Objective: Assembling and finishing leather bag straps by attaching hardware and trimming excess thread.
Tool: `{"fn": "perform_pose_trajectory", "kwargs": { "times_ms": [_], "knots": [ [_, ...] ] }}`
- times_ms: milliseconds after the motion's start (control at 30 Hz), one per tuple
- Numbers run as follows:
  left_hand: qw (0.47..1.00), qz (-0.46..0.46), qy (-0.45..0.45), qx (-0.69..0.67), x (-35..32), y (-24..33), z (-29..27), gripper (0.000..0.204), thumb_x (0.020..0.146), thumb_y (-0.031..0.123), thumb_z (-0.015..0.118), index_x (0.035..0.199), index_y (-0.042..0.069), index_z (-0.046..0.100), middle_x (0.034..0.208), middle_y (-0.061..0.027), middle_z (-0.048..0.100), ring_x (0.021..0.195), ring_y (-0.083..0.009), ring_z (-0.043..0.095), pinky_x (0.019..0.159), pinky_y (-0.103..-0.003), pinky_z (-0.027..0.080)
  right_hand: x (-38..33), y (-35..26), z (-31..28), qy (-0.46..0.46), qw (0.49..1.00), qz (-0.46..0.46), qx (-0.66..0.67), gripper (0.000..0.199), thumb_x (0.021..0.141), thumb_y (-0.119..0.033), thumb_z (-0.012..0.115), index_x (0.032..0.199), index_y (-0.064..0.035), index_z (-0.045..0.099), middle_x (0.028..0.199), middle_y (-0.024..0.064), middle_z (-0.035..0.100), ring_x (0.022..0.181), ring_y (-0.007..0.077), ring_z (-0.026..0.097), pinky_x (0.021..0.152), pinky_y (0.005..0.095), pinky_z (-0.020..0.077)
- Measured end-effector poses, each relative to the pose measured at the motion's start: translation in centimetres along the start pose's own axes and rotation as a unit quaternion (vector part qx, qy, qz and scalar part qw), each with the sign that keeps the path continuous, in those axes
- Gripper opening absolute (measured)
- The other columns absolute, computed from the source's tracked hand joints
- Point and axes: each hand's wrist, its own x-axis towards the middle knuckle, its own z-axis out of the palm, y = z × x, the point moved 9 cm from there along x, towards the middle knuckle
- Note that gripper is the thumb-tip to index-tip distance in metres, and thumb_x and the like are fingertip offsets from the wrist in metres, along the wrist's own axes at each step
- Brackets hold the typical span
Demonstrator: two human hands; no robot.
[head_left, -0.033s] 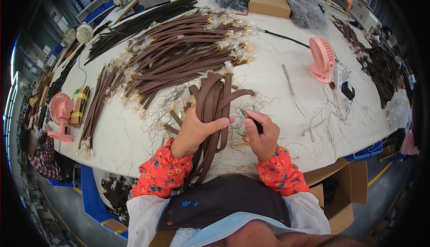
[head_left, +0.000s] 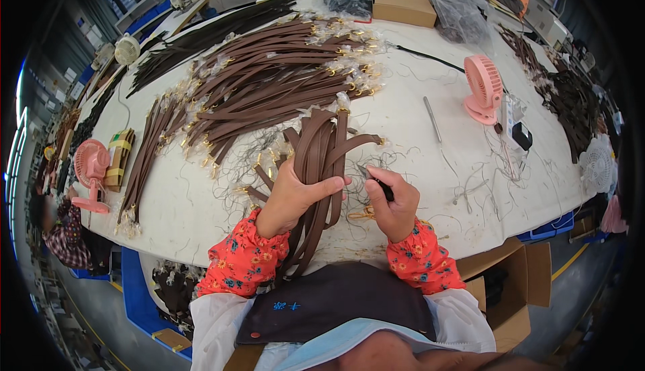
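Note:
A bundle of flat brown leather-like straps [head_left: 313,146] is gripped in my left hand [head_left: 295,196], thumb across the front and fingers behind. Its lower ends hang over the table edge toward my lap. Gold-coloured metal hardware in clear wrap [head_left: 343,102] shows at some strap ends. My right hand [head_left: 396,199], just right of the bundle and apart from it, is closed around a small black-handled tool [head_left: 385,189] with a pointed metal tip. Most of its handle is hidden by my fingers, so its exact kind is unclear. A yellow loop [head_left: 363,214] lies by that hand.
More brown straps [head_left: 269,68] are piled across the table's far left, with black strips [head_left: 208,31] behind. Loose threads [head_left: 232,179] litter the white tabletop. Pink fans [head_left: 483,85] stand on both sides; a metal rod [head_left: 433,119] lies to the right. An open cardboard box [head_left: 537,270] sits below.
The tool's tip in my right hand has shifted very slightly left. My left hand and the straps look the same.

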Motion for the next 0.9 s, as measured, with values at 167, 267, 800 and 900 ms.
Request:
{"fn": "perform_pose_trajectory", "kwargs": {
  "times_ms": [167,267,800,900],
  "knots": [
    [1.000,0.012,-0.007,0.025,0.2,-0.6,-0.8,0.044,0.079,0.000,0.073,0.118,-0.003,0.052,0.103,-0.0097,0.065,0.085,-0.0146,0.064,0.075,-0.029,0.056,0.5,-1.9,0.7,-0.068,0.990,-0.071,-0.100,0.029,0.079,-0.010,0.073,0.107,-0.0056,0.065,0.062,0.0059,0.055,0.049,0.0208,0.051,0.046,0.0323,0.0386],
    [1.000,-0.003,0.000,0.008,0.1,-0.7,-0.6,0.045,0.078,0.001,0.074,0.118,-0.003,0.052,0.103,-0.0090,0.064,0.087,-0.0134,0.063,0.077,-0.028,0.055,0.5,-1.8,0.8,-0.065,0.988,-0.076,-0.115,0.032,0.078,-0.010,0.073,0.108,-0.0064,0.064,0.060,0.0051,0.053,0.047,0.0212,0.049,0.045,0.0335,0.0372],
    [0.998,0.042,0.040,0.038,0.0,-0.1,-1.2,0.042,0.075,0.001,0.076,0.113,-0.002,0.057,0.100,-0.0065,0.066,0.087,-0.0115,0.062,0.079,-0.027,0.051,0.2,-1.7,1.2,-0.046,0.991,-0.065,-0.110,0.030,0.079,-0.009,0.072,0.108,-0.0054,0.064,0.060,0.0059,0.053,0.047,0.0216,0.049,0.045,0.0342,0.0376],
    [0.998,0.041,0.040,0.036,0.1,-0.2,-1.3,0.042,0.076,0.001,0.076,0.113,-0.002,0.057,0.099,-0.0063,0.066,0.086,-0.0112,0.062,0.078,-0.026,0.051,0.1,-1.7,1.3,-0.037,0.993,-0.057,-0.100,0.029,0.080,-0.010,0.072,0.108,-0.0053,0.064,0.060,0.0060,0.053,0.047,0.0219,0.049,0.045,0.0344,0.0379]
  ]
}}
